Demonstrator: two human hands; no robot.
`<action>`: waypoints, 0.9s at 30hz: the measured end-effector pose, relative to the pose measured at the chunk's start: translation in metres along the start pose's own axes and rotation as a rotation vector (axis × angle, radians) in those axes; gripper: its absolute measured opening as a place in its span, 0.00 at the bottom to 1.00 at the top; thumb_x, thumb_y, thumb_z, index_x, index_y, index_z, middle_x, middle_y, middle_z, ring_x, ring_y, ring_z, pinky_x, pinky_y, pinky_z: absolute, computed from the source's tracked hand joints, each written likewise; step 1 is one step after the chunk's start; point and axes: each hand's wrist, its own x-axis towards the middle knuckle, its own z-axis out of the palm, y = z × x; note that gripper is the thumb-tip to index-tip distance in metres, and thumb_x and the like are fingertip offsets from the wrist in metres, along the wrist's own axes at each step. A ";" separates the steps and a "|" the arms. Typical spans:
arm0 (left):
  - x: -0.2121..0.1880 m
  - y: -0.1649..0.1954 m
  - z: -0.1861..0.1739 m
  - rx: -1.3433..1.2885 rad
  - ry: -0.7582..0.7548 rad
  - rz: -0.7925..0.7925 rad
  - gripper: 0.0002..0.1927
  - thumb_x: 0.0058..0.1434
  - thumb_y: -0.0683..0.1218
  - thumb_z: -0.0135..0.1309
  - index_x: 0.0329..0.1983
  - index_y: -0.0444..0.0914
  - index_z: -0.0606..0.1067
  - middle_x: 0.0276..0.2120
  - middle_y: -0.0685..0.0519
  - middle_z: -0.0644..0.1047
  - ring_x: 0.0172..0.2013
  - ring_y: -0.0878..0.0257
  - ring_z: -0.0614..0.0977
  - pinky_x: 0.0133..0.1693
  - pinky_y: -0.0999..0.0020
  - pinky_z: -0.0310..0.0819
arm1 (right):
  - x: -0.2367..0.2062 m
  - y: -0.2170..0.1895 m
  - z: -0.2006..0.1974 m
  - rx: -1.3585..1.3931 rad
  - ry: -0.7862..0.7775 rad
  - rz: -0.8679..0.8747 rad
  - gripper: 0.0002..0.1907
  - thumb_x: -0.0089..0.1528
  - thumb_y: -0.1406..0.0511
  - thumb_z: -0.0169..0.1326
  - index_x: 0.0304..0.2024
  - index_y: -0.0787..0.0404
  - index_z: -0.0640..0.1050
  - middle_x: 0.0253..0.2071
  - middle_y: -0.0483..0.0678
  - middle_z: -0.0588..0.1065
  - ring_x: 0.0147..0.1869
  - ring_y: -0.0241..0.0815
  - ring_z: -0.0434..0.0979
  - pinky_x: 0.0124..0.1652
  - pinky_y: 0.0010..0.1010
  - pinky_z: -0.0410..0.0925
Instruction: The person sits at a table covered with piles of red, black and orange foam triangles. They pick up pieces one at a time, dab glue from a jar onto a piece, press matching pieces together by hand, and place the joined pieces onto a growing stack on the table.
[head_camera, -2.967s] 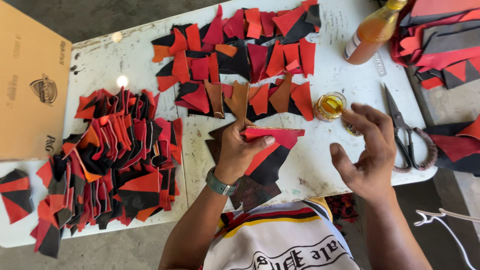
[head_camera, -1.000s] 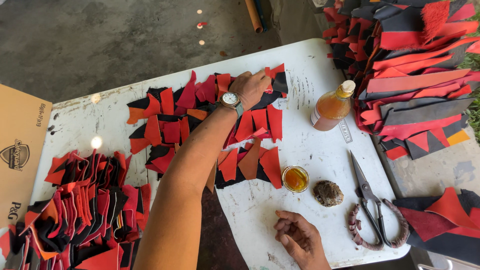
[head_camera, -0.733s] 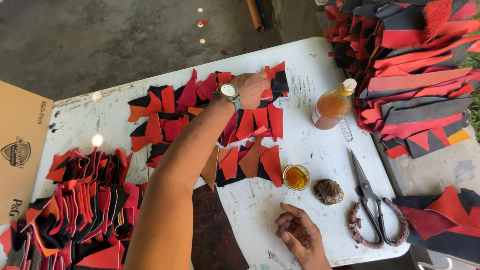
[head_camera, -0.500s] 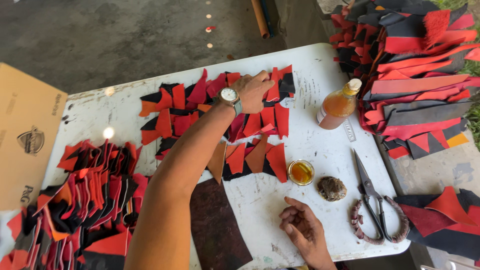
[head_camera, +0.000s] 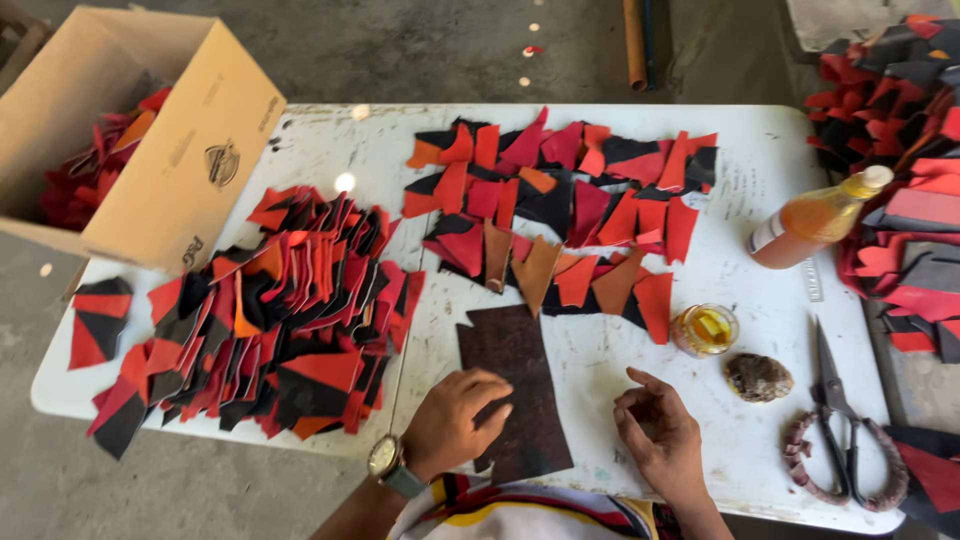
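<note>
My left hand (head_camera: 455, 420), with a wristwatch, rests on the left edge of a dark brown rectangular mat (head_camera: 515, 385) at the table's near edge; its fingers are curled and hold nothing. My right hand (head_camera: 660, 430) hovers just right of the mat, fingers loosely apart and empty. Beyond the mat lie rows of red, orange and black leather pieces (head_camera: 560, 200) spread flat. To the left is a big overlapping heap of similar pieces (head_camera: 270, 310).
A small jar of yellow glue (head_camera: 704, 330), a brown sponge lump (head_camera: 758, 377), scissors with wrapped handles (head_camera: 835, 420) and an orange-liquid bottle (head_camera: 815, 218) stand right. A cardboard box (head_camera: 140, 130) with pieces sits far left. More leather is stacked at far right (head_camera: 905, 150).
My left hand has drawn back from the far rows of pieces to the dark mat near me. The view has shifted left, showing the cardboard box.
</note>
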 end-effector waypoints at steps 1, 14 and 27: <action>-0.016 -0.001 0.000 -0.004 0.014 -0.024 0.11 0.58 0.44 0.62 0.44 0.37 0.79 0.42 0.49 0.81 0.41 0.50 0.82 0.44 0.57 0.77 | -0.001 -0.001 0.005 -0.024 0.007 -0.017 0.27 0.59 0.76 0.56 0.62 0.67 0.70 0.38 0.46 0.76 0.40 0.32 0.76 0.40 0.24 0.72; -0.099 -0.050 -0.105 0.283 0.433 -0.166 0.03 0.61 0.40 0.60 0.38 0.38 0.78 0.36 0.52 0.81 0.40 0.54 0.82 0.47 0.57 0.75 | -0.022 -0.007 0.060 -0.179 -0.072 -0.145 0.27 0.61 0.76 0.57 0.63 0.69 0.71 0.40 0.48 0.78 0.42 0.31 0.76 0.41 0.22 0.69; -0.113 -0.062 -0.115 0.408 0.366 -0.312 0.20 0.53 0.51 0.69 0.44 0.35 0.78 0.45 0.48 0.79 0.43 0.50 0.82 0.46 0.54 0.74 | -0.023 -0.018 0.066 -0.215 -0.071 -0.187 0.24 0.64 0.74 0.58 0.63 0.70 0.72 0.41 0.49 0.78 0.42 0.29 0.76 0.42 0.20 0.70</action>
